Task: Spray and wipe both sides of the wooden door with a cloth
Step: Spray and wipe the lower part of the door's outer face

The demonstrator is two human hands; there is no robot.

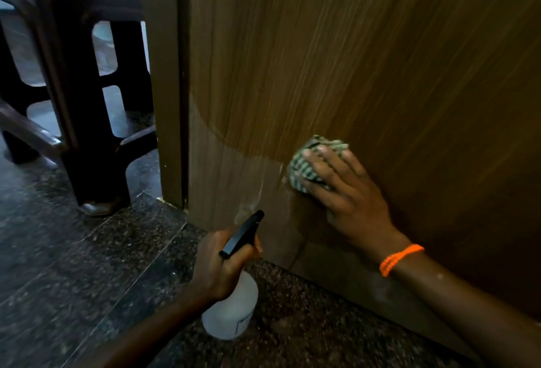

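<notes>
Cloth [310, 162], checked and bunched, lies low on the wooden door [351, 60] under the right hand [348, 194], whose spread fingers press it flat, while nearer the door's bottom edge the left hand [218, 265] grips the spray bottle [234, 306] by its neck.

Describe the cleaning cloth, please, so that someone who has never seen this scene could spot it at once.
Start at the wooden door that fills the right of the view and look low on its face. The right hand presses a bunched cloth flat against it. It is the only green-and-white checked thing there.
</notes>
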